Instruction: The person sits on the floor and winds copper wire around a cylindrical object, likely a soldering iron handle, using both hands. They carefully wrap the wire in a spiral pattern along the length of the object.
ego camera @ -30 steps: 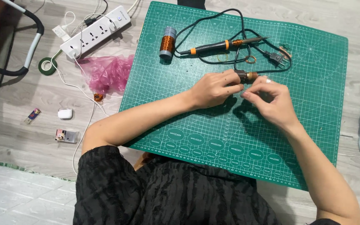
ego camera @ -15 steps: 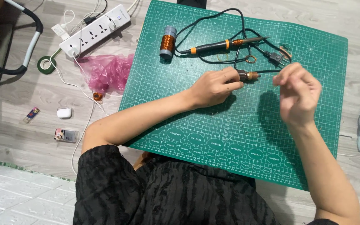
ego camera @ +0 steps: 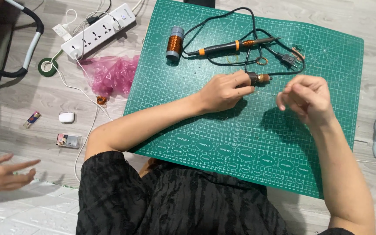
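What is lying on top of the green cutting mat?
On the mat: a copper wire spool, a soldering iron with its cord, and both hands. Anything beneath the forearms is hidden.

On the floor left of the green mat: small flat rectangular packet (ego camera: 68, 140) with pink-and-dark printed face near the person's elbow, tiny packet (ego camera: 31, 119) in blue, red and yellow further left, crumpled pink plastic bag (ego camera: 111, 74) far side beside the mat edge; no signs or screens.
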